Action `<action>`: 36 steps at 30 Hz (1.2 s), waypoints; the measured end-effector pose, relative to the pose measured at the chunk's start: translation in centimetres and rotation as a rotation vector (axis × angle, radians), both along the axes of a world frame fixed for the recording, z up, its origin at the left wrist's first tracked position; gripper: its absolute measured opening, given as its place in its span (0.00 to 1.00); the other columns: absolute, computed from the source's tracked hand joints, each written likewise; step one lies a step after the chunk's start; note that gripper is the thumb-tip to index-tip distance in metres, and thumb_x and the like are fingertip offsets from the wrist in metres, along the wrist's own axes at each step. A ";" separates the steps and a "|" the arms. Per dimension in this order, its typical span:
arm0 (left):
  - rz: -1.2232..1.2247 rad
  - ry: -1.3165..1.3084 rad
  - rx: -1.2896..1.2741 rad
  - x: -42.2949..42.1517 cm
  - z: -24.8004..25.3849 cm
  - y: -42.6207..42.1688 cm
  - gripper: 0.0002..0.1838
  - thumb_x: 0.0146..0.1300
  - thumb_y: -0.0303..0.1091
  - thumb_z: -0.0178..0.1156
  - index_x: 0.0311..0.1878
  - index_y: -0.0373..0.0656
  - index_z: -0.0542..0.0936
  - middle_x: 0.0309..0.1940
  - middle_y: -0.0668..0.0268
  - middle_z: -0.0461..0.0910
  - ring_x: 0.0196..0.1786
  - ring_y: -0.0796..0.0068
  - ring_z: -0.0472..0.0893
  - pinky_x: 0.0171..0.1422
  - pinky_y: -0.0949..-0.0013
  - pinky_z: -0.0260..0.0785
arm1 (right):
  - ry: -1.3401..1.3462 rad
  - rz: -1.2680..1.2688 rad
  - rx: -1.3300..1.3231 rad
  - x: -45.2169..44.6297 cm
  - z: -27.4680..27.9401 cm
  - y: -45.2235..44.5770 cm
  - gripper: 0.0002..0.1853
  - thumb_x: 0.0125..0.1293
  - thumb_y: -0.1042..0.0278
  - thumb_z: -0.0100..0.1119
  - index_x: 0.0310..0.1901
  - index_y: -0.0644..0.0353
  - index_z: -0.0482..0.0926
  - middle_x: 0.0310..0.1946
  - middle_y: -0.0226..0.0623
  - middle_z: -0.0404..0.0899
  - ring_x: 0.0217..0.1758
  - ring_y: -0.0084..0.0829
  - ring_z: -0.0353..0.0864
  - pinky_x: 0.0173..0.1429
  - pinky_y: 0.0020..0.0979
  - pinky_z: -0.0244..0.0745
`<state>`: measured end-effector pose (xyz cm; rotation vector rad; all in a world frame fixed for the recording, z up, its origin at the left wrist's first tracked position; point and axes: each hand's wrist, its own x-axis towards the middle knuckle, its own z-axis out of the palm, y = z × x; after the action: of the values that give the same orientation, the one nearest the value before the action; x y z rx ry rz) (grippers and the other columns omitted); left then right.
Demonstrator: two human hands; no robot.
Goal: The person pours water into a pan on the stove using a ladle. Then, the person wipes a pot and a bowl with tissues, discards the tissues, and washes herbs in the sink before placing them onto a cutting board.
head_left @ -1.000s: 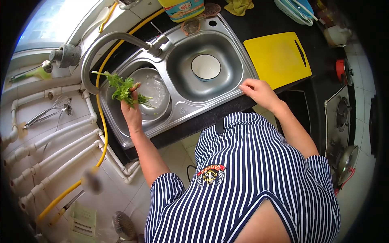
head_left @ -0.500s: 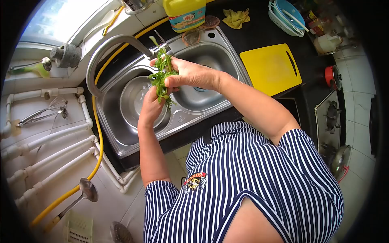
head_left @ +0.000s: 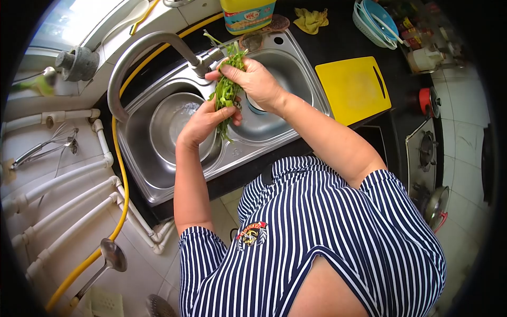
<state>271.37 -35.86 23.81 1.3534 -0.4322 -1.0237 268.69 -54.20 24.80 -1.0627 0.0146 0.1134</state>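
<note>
A bunch of leafy green vegetables (head_left: 228, 90) with thin stems is held upright-looking over the divider of the double sink. My left hand (head_left: 205, 122) closes around its lower part, thumb across the leaves. Higher up, my right hand (head_left: 252, 82) grips the same bunch, thumb on the near side. Some stems stick out above the right hand, and leaf tips hang below the left. A round metal basin (head_left: 168, 127) stands in the left bowl, close to my left hand. Part of a round item (head_left: 255, 107) shows in the right bowl beneath my right wrist.
A curved faucet (head_left: 119, 68) arches over the sink (head_left: 145, 193). At the right lies a yellow cutting board (head_left: 351, 92). Behind stand a yellow jug (head_left: 248, 18) and a yellow cloth (head_left: 310, 20). Blue and white baskets (head_left: 372, 24) sit farther right, near a stove (head_left: 422, 153).
Both hands and the greens have moved right, from over the basin's edge toward the divider. The bunch looks more gathered between the fingers. The view has shifted slightly.
</note>
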 end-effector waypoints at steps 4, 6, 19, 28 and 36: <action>-0.013 0.041 -0.043 0.0 -1.0 -0.1 0.17 0.75 0.35 0.56 0.60 0.35 0.73 0.33 0.70 0.76 0.35 0.80 0.76 0.51 0.70 0.74 | 0.025 -0.047 -0.003 -0.2 0.6 -1.3 0.17 0.79 0.56 0.51 0.53 0.63 0.78 0.50 0.36 0.85 0.39 0.20 0.80 0.36 0.25 0.77; -0.033 0.038 -0.001 0.1 -1.1 -0.2 0.22 0.76 0.37 0.54 0.65 0.33 0.69 0.29 0.72 0.71 0.30 0.80 0.71 0.52 0.65 0.76 | 0.048 -0.042 -0.030 -0.4 0.7 -1.7 0.17 0.79 0.56 0.50 0.53 0.62 0.78 0.51 0.37 0.85 0.37 0.20 0.79 0.32 0.24 0.74; -0.012 0.205 -0.047 -0.1 -0.7 -0.4 0.26 0.78 0.40 0.51 0.74 0.41 0.62 0.28 0.69 0.71 0.24 0.84 0.61 0.28 0.78 0.55 | -0.001 -0.285 0.191 -0.6 -1.6 -3.2 0.15 0.79 0.57 0.50 0.52 0.60 0.76 0.57 0.45 0.80 0.61 0.33 0.78 0.64 0.34 0.76; -0.026 0.134 0.050 -0.4 -0.5 -0.1 0.29 0.79 0.38 0.48 0.79 0.44 0.57 0.28 0.66 0.76 0.22 0.85 0.61 0.27 0.80 0.55 | 0.053 -0.312 0.270 -0.9 -1.5 -4.3 0.14 0.79 0.59 0.48 0.53 0.61 0.75 0.63 0.45 0.76 0.63 0.37 0.78 0.63 0.38 0.78; 0.011 0.153 0.140 -0.7 -0.1 1.2 0.27 0.77 0.33 0.50 0.76 0.40 0.61 0.26 0.70 0.72 0.21 0.87 0.60 0.25 0.81 0.53 | 0.006 -0.375 0.414 -0.1 -1.4 -7.1 0.11 0.79 0.61 0.48 0.51 0.59 0.74 0.63 0.47 0.76 0.65 0.44 0.76 0.65 0.45 0.78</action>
<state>270.71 -34.67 23.68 1.3882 -0.2428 -1.1568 268.58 -61.27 23.40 -0.6312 0.1878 -0.2125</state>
